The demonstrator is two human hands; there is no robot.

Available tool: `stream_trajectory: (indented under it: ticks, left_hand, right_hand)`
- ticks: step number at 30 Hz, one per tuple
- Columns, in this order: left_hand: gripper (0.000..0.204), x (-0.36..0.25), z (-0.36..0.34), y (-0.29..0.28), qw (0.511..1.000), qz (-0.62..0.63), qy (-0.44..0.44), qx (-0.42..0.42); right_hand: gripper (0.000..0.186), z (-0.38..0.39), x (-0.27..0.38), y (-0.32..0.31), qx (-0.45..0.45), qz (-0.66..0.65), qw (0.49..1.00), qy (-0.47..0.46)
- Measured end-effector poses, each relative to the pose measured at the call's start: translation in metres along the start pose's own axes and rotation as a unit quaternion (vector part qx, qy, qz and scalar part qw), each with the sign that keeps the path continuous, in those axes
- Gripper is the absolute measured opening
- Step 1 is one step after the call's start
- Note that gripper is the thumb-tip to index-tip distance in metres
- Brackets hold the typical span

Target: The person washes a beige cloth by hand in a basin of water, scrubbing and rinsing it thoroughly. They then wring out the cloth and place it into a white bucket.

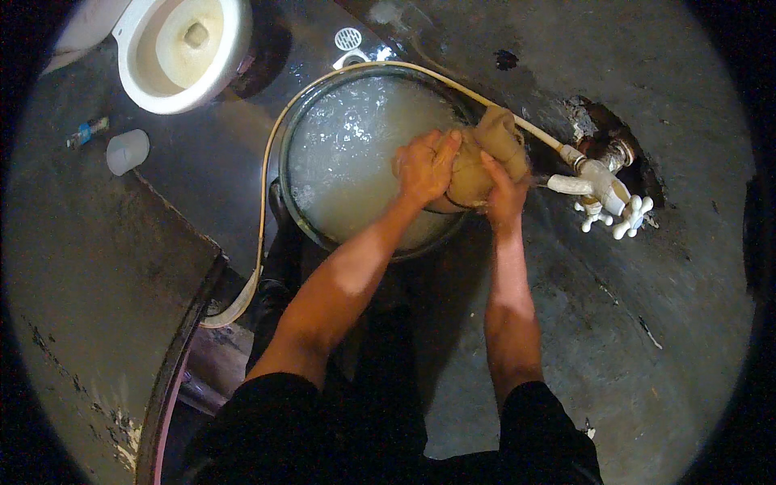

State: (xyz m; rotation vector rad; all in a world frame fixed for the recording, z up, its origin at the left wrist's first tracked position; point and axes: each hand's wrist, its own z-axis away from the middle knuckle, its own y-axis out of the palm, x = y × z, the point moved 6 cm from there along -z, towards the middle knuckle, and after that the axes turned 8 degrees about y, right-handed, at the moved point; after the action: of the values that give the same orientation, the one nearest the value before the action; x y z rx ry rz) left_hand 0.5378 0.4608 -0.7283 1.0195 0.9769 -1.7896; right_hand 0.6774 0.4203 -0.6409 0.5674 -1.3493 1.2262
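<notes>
A wide round tub (287,162) holds cloudy, greyish water with bubbles. Over its right side I hold a bunched, wet tan cloth (499,137). The fingers of my left hand (423,168) press together on the cloth's left part, while my right hand (505,190) grips its right part, thumb on top. Just right of the cloth is a white tap fixture (598,182) with two cross handles and a short spout pointing toward the tub.
A yellowish hose (267,153) loops around the tub to the tap. At upper left are a white toilet bowl (141,73), a translucent cup (127,152) and a small bottle (87,132). A round drain grate (347,39) lies behind the tub. A raised ledge (113,307) runs at left.
</notes>
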Motion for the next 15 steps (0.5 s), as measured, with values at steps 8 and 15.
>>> stream_trajectory:
  ticks: [8, 15]
  left_hand:
    - [0.038, -0.049, 0.017, -0.010, 0.958, 0.030, 0.259, -0.120]
    - [0.038, -0.088, 0.028, -0.001, 0.961, -0.087, 0.257, -0.057]
  right_hand:
    - [0.035, 0.011, -0.027, 0.002, -0.100, -0.073, 0.990, 0.073]
    - [0.036, 0.005, -0.027, -0.001, -0.093, -0.015, 0.994, 0.057]
